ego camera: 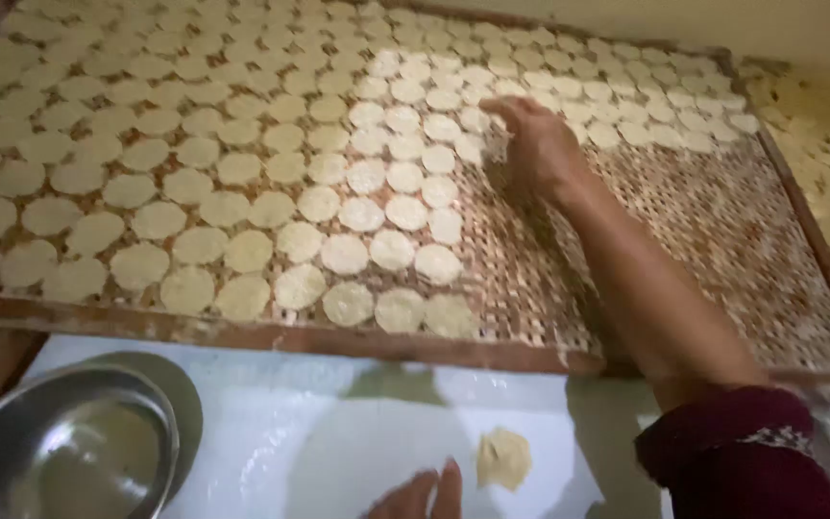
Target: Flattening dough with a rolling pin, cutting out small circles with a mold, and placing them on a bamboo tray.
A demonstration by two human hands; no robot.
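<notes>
Reaching across a woven mat (722,240), the right hand (535,144) is seen at the edge of the rows of discs (343,255), its fingers bent and pinched on one pale disc (477,144) at the mat's middle. That disc is round, so no long axis can be told; it seems to be tilted up at the fingertips, though blur hides the detail. The mat is of basket-weave strips in a rough wooden frame (271,334), its long side running left to right. The discs are thin, cream, matte and set close in slanting rows over the left and far parts; the right part is bare weave. The left hand (422,495) is laid on a white sheet (271,423) at the bottom edge, only its fingertips in view, seemingly flat and released. Just beside it a small yellowish lump (503,457) is seen. A shiny steel bowl (64,447) is placed at lower left. A maroon sleeve (742,452) covers the right forearm.
</notes>
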